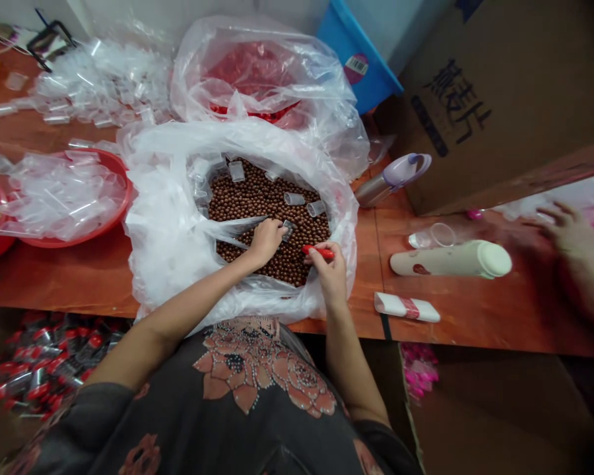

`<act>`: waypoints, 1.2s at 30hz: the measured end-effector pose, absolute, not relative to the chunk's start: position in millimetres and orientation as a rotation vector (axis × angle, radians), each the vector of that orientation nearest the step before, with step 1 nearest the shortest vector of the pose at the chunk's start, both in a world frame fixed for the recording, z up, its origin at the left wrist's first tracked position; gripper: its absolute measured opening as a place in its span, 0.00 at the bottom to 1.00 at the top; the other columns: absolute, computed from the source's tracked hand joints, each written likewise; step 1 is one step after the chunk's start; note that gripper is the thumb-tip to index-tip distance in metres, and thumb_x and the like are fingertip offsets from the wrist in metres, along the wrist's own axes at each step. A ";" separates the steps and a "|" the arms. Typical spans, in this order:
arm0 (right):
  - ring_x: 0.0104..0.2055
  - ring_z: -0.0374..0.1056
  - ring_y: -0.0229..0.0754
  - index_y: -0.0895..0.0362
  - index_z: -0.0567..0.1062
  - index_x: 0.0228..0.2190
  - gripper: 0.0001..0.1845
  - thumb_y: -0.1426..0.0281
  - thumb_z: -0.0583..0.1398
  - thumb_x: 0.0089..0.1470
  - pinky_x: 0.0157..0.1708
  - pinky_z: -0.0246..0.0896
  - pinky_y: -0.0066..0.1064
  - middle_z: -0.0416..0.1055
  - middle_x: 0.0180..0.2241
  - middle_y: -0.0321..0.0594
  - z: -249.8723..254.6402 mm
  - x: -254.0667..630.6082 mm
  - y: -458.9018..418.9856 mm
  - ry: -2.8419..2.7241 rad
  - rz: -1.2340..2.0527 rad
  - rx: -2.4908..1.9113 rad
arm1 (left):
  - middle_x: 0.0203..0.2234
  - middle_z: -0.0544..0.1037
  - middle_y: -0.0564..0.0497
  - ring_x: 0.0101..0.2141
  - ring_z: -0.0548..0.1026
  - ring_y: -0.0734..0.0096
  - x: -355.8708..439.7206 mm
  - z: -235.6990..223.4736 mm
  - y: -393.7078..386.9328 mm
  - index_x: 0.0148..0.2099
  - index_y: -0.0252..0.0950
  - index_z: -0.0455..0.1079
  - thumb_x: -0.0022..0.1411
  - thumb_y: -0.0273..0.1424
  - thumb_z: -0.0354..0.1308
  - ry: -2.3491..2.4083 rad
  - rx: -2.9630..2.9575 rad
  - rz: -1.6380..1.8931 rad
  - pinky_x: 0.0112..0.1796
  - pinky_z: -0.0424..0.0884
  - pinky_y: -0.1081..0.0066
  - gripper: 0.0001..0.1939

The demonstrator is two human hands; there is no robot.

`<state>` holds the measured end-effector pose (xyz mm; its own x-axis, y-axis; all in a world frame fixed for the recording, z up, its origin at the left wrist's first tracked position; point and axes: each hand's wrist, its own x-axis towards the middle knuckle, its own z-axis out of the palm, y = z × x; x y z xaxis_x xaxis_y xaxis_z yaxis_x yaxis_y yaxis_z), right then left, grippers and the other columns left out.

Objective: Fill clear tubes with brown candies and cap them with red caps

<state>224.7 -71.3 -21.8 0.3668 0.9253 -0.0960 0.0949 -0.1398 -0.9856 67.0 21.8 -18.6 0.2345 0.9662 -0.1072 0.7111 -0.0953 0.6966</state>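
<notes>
While the left hand grasps a small clear cup at the brown balls, the right hand pinches a red cap near the right rim of the white plastic bag.

my orange-red table | before me: white plastic bag of brown balls | to my left: red basin, heap of clear tubes | to my right: steel flask, pale green bottle, clear cup, red-banded white roll

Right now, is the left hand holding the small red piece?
No, the right hand holds the small red piece, while the left hand grips a clear container.
</notes>
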 end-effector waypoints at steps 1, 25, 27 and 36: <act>0.32 0.70 0.37 0.53 0.70 0.34 0.12 0.61 0.64 0.51 0.36 0.69 0.33 0.70 0.32 0.32 -22.2 224.2 -74.5 -1.027 0.922 -1.576 | 0.40 0.81 0.40 0.43 0.77 0.57 70.1 -20.7 23.8 0.41 0.31 0.78 0.66 0.29 0.56 1.521 1.827 0.561 0.50 0.69 0.62 0.10; 0.27 0.63 0.35 0.51 0.77 0.50 0.24 0.55 0.63 0.55 0.31 0.65 0.30 0.68 0.25 0.31 -3.4 211.2 -73.3 -0.860 1.042 -1.398 | 0.48 0.79 0.43 0.46 0.76 0.64 14.9 29.2 -20.1 0.52 0.31 0.73 0.61 0.34 0.60 0.954 1.253 0.898 0.49 0.74 0.63 0.19; 0.26 0.62 0.35 0.50 0.78 0.48 0.22 0.55 0.64 0.55 0.31 0.64 0.29 0.67 0.24 0.30 -0.6 206.1 -69.6 -0.852 1.076 -1.346 | 0.50 0.78 0.42 0.45 0.77 0.64 9.2 31.9 -25.2 0.54 0.30 0.72 0.61 0.35 0.59 0.953 1.185 0.879 0.48 0.75 0.62 0.21; 0.37 0.71 0.36 0.49 0.78 0.43 0.16 0.56 0.64 0.55 0.45 0.67 0.33 0.77 0.39 0.34 5.9 176.9 -62.3 -0.901 1.174 -1.240 | 0.53 0.77 0.41 0.48 0.77 0.63 -10.6 38.2 -37.6 0.55 0.31 0.70 0.60 0.33 0.61 0.966 1.062 0.926 0.49 0.76 0.63 0.22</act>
